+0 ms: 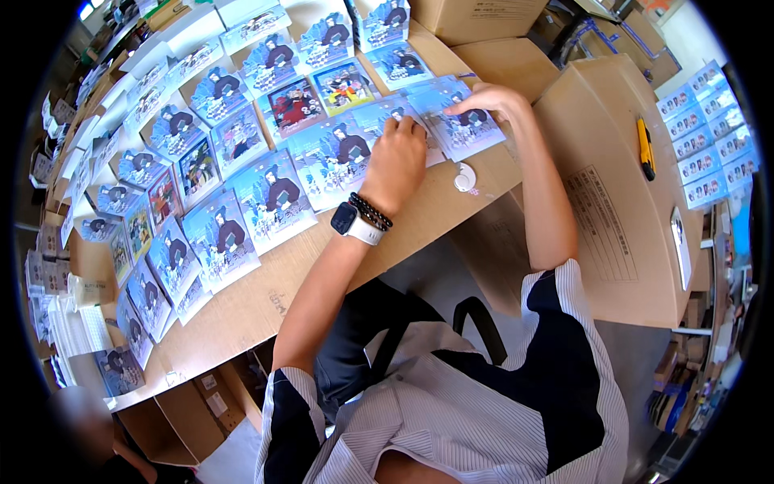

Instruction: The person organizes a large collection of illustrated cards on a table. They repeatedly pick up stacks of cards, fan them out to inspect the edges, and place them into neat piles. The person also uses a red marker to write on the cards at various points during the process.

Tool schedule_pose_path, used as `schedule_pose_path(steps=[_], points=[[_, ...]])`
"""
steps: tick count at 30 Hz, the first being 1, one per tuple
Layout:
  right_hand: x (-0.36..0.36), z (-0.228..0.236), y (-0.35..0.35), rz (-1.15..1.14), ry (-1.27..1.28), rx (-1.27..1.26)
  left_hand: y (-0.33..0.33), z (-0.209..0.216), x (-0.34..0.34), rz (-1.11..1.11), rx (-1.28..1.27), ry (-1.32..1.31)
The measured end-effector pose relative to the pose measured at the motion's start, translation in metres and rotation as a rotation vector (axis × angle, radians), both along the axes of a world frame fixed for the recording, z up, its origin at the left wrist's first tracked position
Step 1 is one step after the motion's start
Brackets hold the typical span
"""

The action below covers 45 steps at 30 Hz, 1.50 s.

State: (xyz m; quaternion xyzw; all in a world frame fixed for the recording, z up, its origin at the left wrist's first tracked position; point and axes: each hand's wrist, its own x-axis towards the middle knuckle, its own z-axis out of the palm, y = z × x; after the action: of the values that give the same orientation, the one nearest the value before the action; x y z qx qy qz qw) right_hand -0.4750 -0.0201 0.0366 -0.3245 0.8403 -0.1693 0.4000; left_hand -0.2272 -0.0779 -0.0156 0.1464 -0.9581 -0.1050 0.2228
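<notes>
My left hand (396,158), with a smartwatch (347,218) and dark bead bracelets at its wrist, rests on a blue illustrated card (372,117) near the table's right end. Its fingers are curled in, and what they may pinch is hidden beneath them. My right hand (498,100) is closed at the far right edge of the neighbouring blue card (472,139), thumb lying across its face. The lower edges of both cards overlap or nearly touch. Rows of similar blue cards (274,192) spread to the left.
Smaller colourful picture cards (294,109) lie among the blue ones, and upright folded ones (322,36) stand behind. A round white object (465,177) is by the table edge. On the right, a cardboard box (601,194) carries a yellow utility knife (646,149) and a phone-like slab (681,246). Another person (133,460) is lower left.
</notes>
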Motion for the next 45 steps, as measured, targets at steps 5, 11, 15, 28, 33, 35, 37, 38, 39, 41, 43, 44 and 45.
schedule_pose_path(steps=[5, 11, 15, 28, 33, 35, 37, 38, 39, 41, 43, 44, 45], points=[[-0.010, -0.020, 0.002, -0.022, -0.062, -0.056, -0.010, -0.002, -0.002, -0.026, -0.043, -0.003], [-0.004, -0.017, 0.011, -0.057, -0.098, -0.300, -0.005, -0.004, -0.002, -0.017, -0.045, 0.024], [-0.020, -0.030, 0.040, -0.163, -0.099, -0.580, -0.003, -0.009, -0.006, -0.018, -0.053, 0.064], [0.245, -0.012, 0.093, -0.144, -0.376, -1.280, 0.079, 0.041, 0.153, 0.090, 0.860, 0.655], [0.292, -0.048, 0.066, 0.166, -0.321, -1.192, 0.089, 0.021, 0.202, 0.244, 0.974, 0.954], [0.299, -0.060, 0.060, 0.243, -0.313, -1.223, 0.087, 0.013, 0.216, 0.287, 0.960, 0.946], [0.301, -0.055, 0.060, 0.304, -0.377, -1.312, 0.086, 0.009, 0.225, 0.282, 0.897, 0.898], [0.296, -0.055, 0.061, 0.408, -0.367, -1.248, 0.085, 0.005, 0.231, 0.283, 0.879, 0.870], [0.298, -0.053, 0.062, 0.374, -0.451, -1.231, 0.086, 0.006, 0.231, 0.267, 0.922, 0.881], [0.301, -0.050, 0.064, 0.297, -0.614, -1.196, 0.088, 0.009, 0.228, 0.229, 1.011, 0.897], [0.305, -0.058, 0.061, 0.303, -0.579, -1.276, 0.090, 0.004, 0.222, 0.229, 0.971, 0.879], [0.311, -0.063, 0.058, 0.270, -0.584, -1.327, 0.091, 0.007, 0.221, 0.223, 1.005, 0.864], [0.315, -0.066, 0.057, 0.239, -0.589, -1.375, 0.094, 0.011, 0.222, 0.219, 1.041, 0.852]])
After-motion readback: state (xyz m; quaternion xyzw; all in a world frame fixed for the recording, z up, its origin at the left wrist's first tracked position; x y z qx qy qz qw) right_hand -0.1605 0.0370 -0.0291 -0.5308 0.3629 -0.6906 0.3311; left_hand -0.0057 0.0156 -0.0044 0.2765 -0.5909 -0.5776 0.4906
